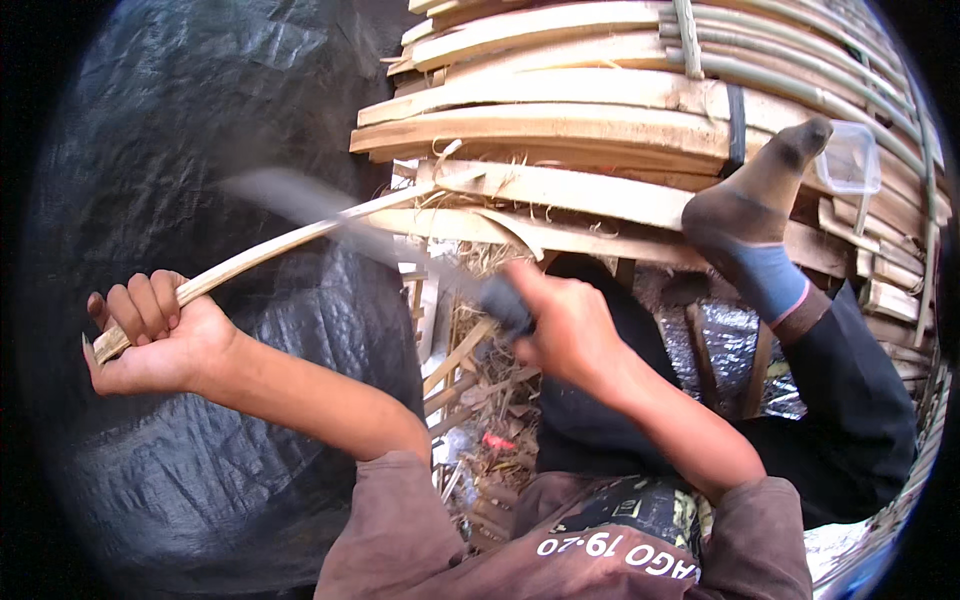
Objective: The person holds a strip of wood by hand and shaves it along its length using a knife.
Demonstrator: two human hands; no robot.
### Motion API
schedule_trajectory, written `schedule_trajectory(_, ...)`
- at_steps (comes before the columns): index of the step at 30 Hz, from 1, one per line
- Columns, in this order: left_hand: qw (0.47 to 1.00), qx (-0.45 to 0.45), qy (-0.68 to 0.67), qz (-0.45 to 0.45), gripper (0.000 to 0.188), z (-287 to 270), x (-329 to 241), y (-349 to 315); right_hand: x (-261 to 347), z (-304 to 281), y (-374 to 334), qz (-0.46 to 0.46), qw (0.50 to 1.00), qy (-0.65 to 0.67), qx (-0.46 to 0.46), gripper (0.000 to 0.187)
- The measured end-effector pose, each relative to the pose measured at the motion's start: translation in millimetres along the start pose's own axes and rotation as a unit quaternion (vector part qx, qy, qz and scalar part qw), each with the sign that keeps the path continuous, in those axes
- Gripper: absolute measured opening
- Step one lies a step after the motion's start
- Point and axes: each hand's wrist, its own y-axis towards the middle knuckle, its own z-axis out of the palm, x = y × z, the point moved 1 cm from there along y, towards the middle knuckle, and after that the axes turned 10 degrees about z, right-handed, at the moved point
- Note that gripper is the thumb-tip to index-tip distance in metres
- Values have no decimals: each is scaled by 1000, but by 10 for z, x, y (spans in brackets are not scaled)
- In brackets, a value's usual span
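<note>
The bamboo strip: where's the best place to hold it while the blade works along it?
Hold the bamboo strip at its near free end, where the left hand wraps it from below. The far end is wedged in the bamboo stack, and the blurred blade in the right hand crosses mid-length.

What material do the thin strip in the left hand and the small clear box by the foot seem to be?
Strip: probably split bamboo, pale, matte and fibrous, like the stacked slats. Clear box: likely plastic, see-through and slightly glossy.
</note>
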Motion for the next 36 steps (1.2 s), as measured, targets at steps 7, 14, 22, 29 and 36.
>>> schedule_trajectory(7,999,-50,-9,4,42,-49,-58,-182,-380,79,129,100,988,-116,10,50)
schedule_trajectory(14,991,-131,-3,5,42,439,8,-357,-412,-10,122,132,990,-41,3,43)
schedule_trajectory(22,997,-76,-20,18,43,249,18,-312,438,-172,-274,-33,995,51,75,61)
schedule_trajectory(29,996,-32,-76,-18,41,268,70,-282,-789,101,224,120,989,-73,-46,46)
schedule_trajectory(36,996,-84,28,11,42,322,23,-257,-180,-29,58,146,984,97,29,44)
